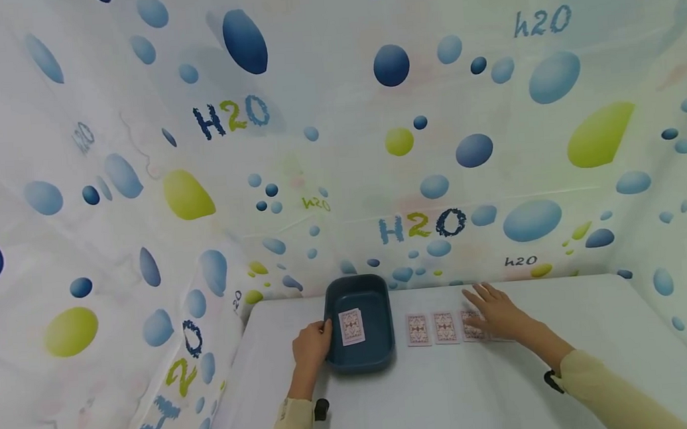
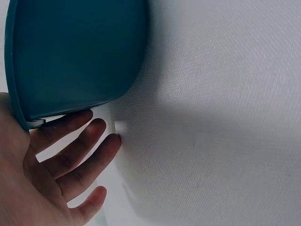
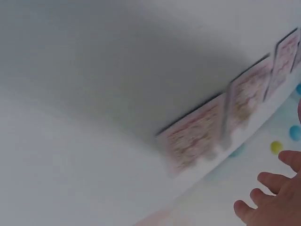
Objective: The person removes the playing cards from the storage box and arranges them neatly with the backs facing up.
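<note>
A dark teal plastic tray (image 1: 361, 359) stands on the white table, with red-patterned playing cards (image 1: 352, 326) lying back up inside it. My left hand (image 1: 312, 343) holds the tray's left rim; in the left wrist view its fingers (image 2: 82, 172) lie along the tray's outer wall (image 2: 80, 56), the thumb out of sight. To the right of the tray several playing cards (image 1: 445, 328) lie back up in a row. Over the right end of that row is my right hand (image 1: 496, 311), fingers spread, covering parts of the last cards. The right wrist view shows the hand (image 3: 275, 197) beside the row of cards (image 3: 195, 134).
The white table (image 1: 428, 395) ends at the back against a hanging sheet (image 1: 341, 175) printed with blue and green drops and H2O lettering. That sheet also closes off both sides. A black band (image 1: 552, 382) sits at the right wrist, another (image 1: 321, 409) at the left.
</note>
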A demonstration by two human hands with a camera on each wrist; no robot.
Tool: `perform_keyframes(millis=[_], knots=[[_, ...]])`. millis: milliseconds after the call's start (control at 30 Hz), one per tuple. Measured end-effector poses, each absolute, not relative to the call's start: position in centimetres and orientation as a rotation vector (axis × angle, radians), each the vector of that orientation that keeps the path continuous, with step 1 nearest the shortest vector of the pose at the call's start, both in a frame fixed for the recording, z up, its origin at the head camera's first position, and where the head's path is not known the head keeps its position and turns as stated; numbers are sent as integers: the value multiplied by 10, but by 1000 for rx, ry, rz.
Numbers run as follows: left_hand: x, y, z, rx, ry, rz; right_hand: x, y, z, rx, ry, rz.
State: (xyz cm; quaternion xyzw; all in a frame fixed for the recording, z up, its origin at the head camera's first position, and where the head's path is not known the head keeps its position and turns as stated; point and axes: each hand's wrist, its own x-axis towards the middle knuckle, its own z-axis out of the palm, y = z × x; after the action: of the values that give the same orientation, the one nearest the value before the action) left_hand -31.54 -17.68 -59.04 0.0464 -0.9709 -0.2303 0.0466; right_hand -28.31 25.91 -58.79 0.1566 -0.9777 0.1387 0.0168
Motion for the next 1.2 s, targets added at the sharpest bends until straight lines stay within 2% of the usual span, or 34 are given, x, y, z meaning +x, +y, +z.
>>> perform_keyframes(millis=[433,667,1200], knots=[[-314,-180,-592,163,-2948,-702,-299,170,-575,716,-2963,504],[-314,-179,-592,140,-2929,-698,-313,126,-562,767,-2989,469],[-316,-177,-591,145,-2902,-693,-344,39,-560,898,-3043,380]])
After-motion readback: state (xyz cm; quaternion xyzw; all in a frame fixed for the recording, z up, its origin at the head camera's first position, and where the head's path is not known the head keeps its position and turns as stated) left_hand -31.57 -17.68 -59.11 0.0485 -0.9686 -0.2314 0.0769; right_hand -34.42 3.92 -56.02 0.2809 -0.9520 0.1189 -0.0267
